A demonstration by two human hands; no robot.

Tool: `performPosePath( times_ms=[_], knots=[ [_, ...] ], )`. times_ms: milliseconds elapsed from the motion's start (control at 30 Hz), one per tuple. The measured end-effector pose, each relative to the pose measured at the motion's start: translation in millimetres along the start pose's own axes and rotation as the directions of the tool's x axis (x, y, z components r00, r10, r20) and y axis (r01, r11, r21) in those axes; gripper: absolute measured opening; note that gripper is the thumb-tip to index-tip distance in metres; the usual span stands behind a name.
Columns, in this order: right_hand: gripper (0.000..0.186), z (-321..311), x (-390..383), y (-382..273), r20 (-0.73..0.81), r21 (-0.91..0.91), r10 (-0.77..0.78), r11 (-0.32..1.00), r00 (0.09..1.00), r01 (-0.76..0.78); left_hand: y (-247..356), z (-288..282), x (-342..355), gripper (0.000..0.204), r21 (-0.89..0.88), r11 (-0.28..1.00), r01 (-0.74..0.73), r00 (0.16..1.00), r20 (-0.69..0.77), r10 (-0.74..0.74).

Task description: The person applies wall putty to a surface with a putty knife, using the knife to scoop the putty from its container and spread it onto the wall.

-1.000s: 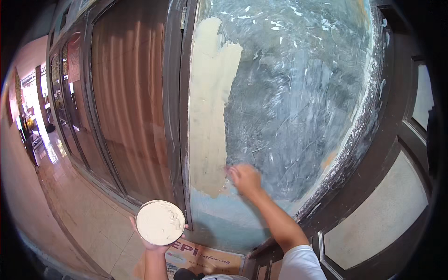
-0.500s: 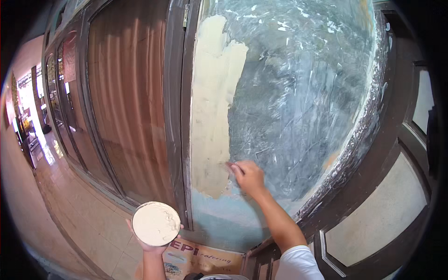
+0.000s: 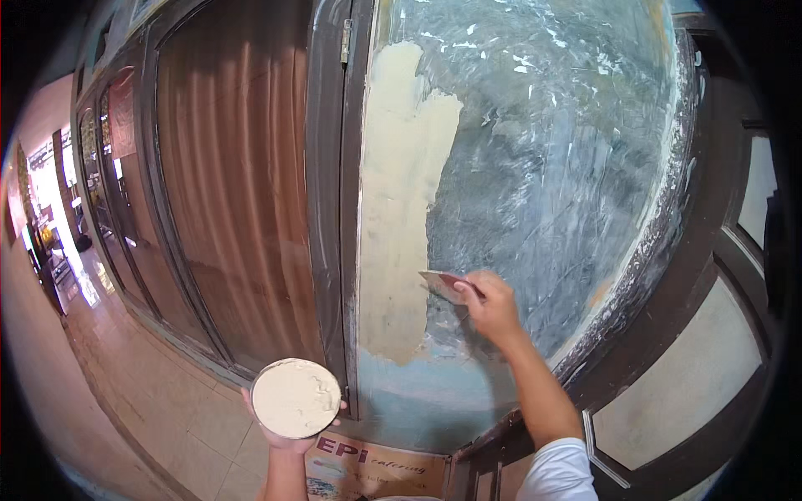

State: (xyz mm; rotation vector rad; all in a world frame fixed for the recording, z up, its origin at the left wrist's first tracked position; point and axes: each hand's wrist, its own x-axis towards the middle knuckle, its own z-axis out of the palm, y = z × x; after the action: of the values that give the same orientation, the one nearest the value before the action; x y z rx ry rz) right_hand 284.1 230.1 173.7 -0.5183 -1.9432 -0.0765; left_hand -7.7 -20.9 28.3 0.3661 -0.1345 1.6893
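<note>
My right hand (image 3: pixel 491 307) is closed round the dark red handle of a putty knife (image 3: pixel 445 280). Its blade is by the right edge of a cream putty layer (image 3: pixel 393 234) on the wall; I cannot tell whether it touches. Right of the putty, the wall (image 3: pixel 535 200) is grey and blue, patchy and streaked with white. Low at the left, my left hand (image 3: pixel 284 438) holds a round tub (image 3: pixel 288 399) from beneath, fingers curled up its sides. Cream putty fills it to about the rim, its surface ridged on the right.
A dark wooden frame (image 3: pixel 332 209) borders the putty, with a glazed, brown-curtained panel (image 3: pixel 238 200) left of it. At right stands a dark door with pale panels (image 3: pixel 685 376). A printed banner (image 3: pixel 380 468) lies below; a tiled corridor (image 3: pixel 159 384) runs off left.
My right hand has moved right and slightly up from the putty, and more of the knife's blade shows. The view has shifted a little; my left hand still holds the tub.
</note>
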Motion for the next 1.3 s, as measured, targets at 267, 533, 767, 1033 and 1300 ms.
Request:
performPosePath(
  times_ms=[267,533,767,1033,1300],
  knots=[
    [0.037,-55,48,-91,0.423,0.045,-0.432,0.888,0.796,0.458,-10,63,34,0.124,-0.038,0.984,0.175,0.979,0.111,-0.169],
    [0.027,-61,55,-157,0.419,0.01,-0.648,0.703,0.635,0.711,0,75,54,0.136,-0.061,0.949,0.311,0.894,0.358,-0.27],
    [0.029,-71,45,-168,0.445,-0.075,-0.641,0.669,0.625,0.739,-2,81,56,0.137,-0.068,0.923,0.38,0.84,0.444,-0.313],
    [0.027,-84,39,-175,0.473,-0.155,-0.665,0.582,0.577,0.798,-11,87,52,0.124,-0.038,0.935,0.353,0.897,0.297,-0.327],
    [0.033,-108,43,-159,0.531,-0.174,-0.614,0.595,0.584,0.784,-38,85,78,0.131,0.067,0.897,0.438,0.801,0.423,-0.423]
  ],
)
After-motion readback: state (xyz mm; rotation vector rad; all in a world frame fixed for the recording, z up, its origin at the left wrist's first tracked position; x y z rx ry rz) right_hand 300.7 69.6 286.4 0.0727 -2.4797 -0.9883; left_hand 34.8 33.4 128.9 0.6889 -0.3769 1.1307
